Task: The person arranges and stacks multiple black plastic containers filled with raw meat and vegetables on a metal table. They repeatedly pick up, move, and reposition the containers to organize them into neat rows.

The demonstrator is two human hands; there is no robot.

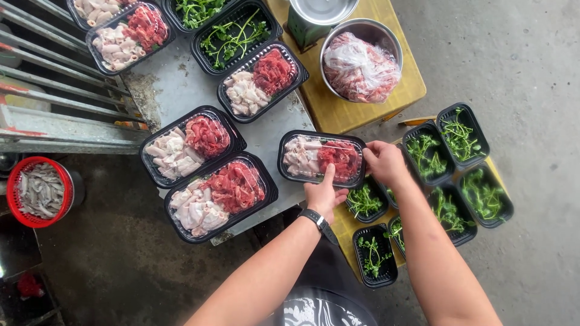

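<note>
A black plastic tray of pale and red sliced meat [322, 157], covered with clear film, sits at the near edge of a grey metal table [175, 90]. My left hand [324, 194] rests against its near side, with the thumb pressed on top of the film. The tray's right end is gripped by my right hand [385, 162]. A black watch sits on my left wrist.
Several more filled meat trays [219, 196] lie on the table to the left. Trays of green sprouts [234, 36] stand at the back and on a low yellow surface at the right [462, 137]. A steel bowl of bagged meat [361, 66] sits on a yellow table. A red basket [40, 191] stands at the far left.
</note>
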